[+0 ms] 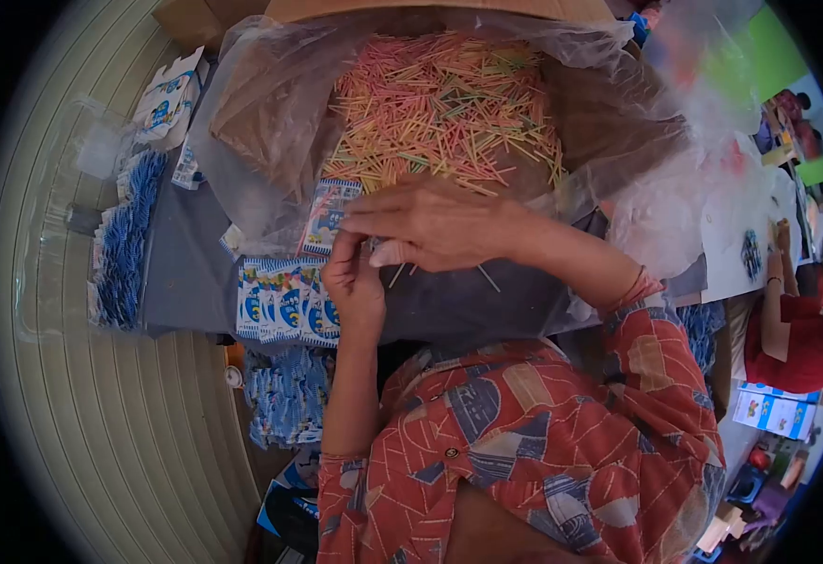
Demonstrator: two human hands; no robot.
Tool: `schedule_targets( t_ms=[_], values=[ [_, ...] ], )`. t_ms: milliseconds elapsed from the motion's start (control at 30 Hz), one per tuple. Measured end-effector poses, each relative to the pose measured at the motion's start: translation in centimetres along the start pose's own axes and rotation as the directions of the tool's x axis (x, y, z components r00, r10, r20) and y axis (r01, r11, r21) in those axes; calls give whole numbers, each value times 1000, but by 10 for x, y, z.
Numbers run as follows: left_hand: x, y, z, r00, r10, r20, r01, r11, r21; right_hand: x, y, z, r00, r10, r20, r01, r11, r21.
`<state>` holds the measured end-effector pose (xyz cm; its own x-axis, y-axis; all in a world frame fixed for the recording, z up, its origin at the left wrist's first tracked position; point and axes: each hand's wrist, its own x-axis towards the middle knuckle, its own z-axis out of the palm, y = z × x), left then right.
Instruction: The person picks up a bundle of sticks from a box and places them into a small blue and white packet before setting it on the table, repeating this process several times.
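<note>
My left hand (353,287) is closed, its fingers pinched at the lower right corner of a blue and white packet (327,214); what the fingertips hold is hidden. Over it reaches my right hand (449,221), palm down, fingers stretched out and thumb apart, a whitish covering on the thumb. Its fingertips are by the packet and the left fingers. Beyond both hands lies a big pile of pink, yellow and green sticks (439,103) in a clear plastic liner (270,122). A row of similar packets (284,301) overlaps just left of my left hand.
Stacked blue packets (127,244) stand at the left on the dark table (195,254), with more bundled packets (284,395) below its edge. A few loose sticks lie near my right wrist. At the right, another person in a red top (792,343) sits by a white surface (726,235).
</note>
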<state>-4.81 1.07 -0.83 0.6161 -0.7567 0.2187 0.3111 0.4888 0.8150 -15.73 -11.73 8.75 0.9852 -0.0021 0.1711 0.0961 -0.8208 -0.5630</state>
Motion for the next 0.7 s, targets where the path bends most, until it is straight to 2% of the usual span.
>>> schedule_targets(
  t_ms=[67, 100, 133, 167, 200, 233, 267, 300, 333, 367, 400, 433, 467, 500, 567, 633, 700],
  values=[
    [-11, -3, -9, 1000, -6, -5, 7, 997, 83, -5, 9, -1, 957, -84, -278, 69, 995, -66],
    [-15, -3, -14, 1000, -4, 11, 3, 987, 158, -6, 9, -5, 909, -83, -407, 91, 996, 1],
    [-18, -1, -18, 999, -5, 32, -3, 973, 232, -8, 10, -8, 913, -95, -398, 113, 993, 24],
    [-21, 3, -17, 1000, -2, 9, 0, 969, 248, -10, 12, -11, 964, -27, -265, 68, 987, 144],
    [-24, 11, -9, 997, 39, 63, -53, 972, 230, -11, 12, -9, 992, 29, -120, 1, 968, 250],
    [-28, 18, -2, 990, 78, 119, -101, 974, 205, -13, 10, -3, 993, 25, -112, 5, 964, 264],
    [-34, 23, 3, 999, 32, 38, -40, 974, 221, -15, 7, 5, 993, -13, -119, 46, 961, 274],
    [-37, 21, -6, 999, 31, 23, -35, 974, 224, -18, 2, 11, 991, -54, -124, 87, 955, 283],
    [-40, 20, -21, 975, 138, 176, -201, 884, 421, -19, -7, 14, 992, -62, -111, 92, 951, 294],
    [-43, 19, -33, 919, 196, 342, -370, 730, 575, -18, -20, 16, 980, -115, -162, 155, 953, 259],
    [-46, 23, -37, 927, 192, 323, -356, 723, 592, -17, -30, 21, 962, -168, -216, 216, 950, 225],
    [-47, 27, -40, 907, 237, 348, -416, 627, 658, -17, -36, 28, 962, -174, -210, 224, 944, 244],
    [-50, 32, -42, 883, 275, 380, -469, 523, 712, -17, -41, 34, 955, -96, -280, 165, 958, 236],
    [-54, 36, -41, 889, 269, 371, -458, 522, 719, -19, -44, 39, 937, -14, -348, 100, 968, 229],
    [-59, 42, -37, 897, 266, 353, -441, 475, 762, -24, -40, 57, 952, 11, -306, 76, 959, 272],
    [-63, 43, -36, 905, 262, 334, -424, 513, 746, -31, -36, 68, 963, 34, -268, 50, 952, 301],
    [-67, 43, -33, 912, 258, 318, -410, 547, 730, -36, -36, 74, 947, -29, -320, 73, 990, 124]
  ],
)
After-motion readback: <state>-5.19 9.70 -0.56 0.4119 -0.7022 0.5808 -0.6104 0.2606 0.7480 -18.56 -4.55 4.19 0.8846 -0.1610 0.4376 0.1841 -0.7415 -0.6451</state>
